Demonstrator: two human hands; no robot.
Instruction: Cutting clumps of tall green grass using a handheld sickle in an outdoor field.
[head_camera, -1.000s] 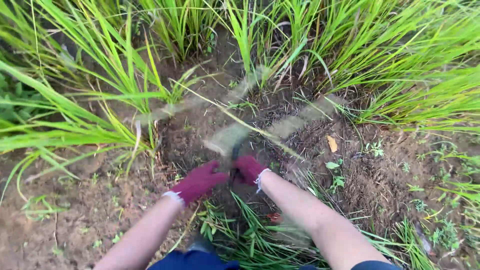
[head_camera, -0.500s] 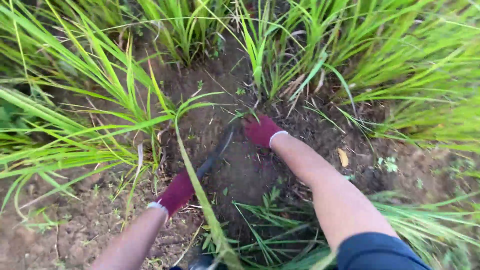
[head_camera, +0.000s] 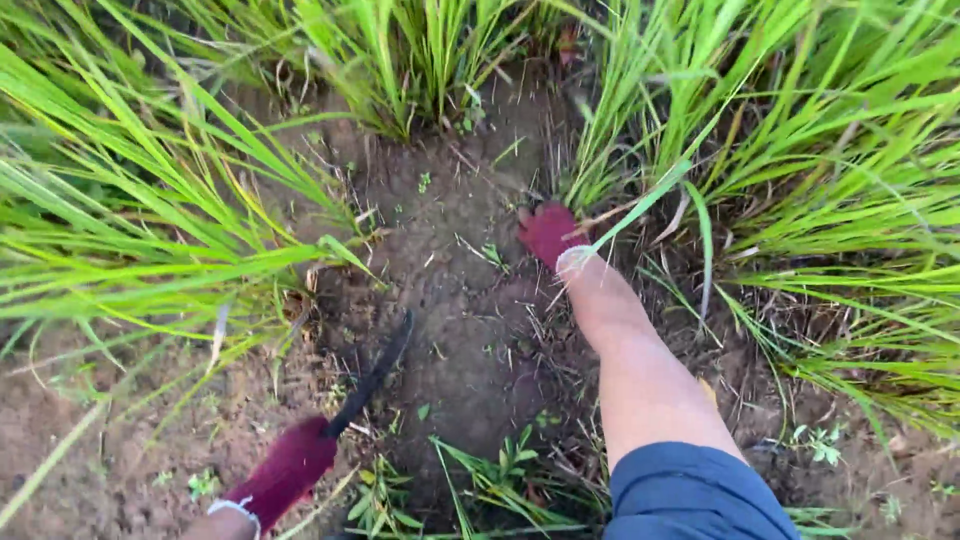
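Since the earlier frame our right arm has stretched forward toward the grass on the right, and our left hand has dropped back to the lower left, taking the tool with it. Tall green grass clumps (head_camera: 800, 180) fill the top and both sides, ringing a patch of bare brown soil (head_camera: 450, 300). Our right forearm runs up from a blue sleeve (head_camera: 690, 495) across the soil. Our right hand in a dark red knitted glove (head_camera: 548, 233) sits at the base of the right clump, touching the stems; whether its fingers are apart or together we cannot tell. Our left hand in a matching dark red glove (head_camera: 290, 465) has its fingers clamped on the handle of a dark curved sickle (head_camera: 372, 375), whose blade lies low over the soil, pointing up and right.
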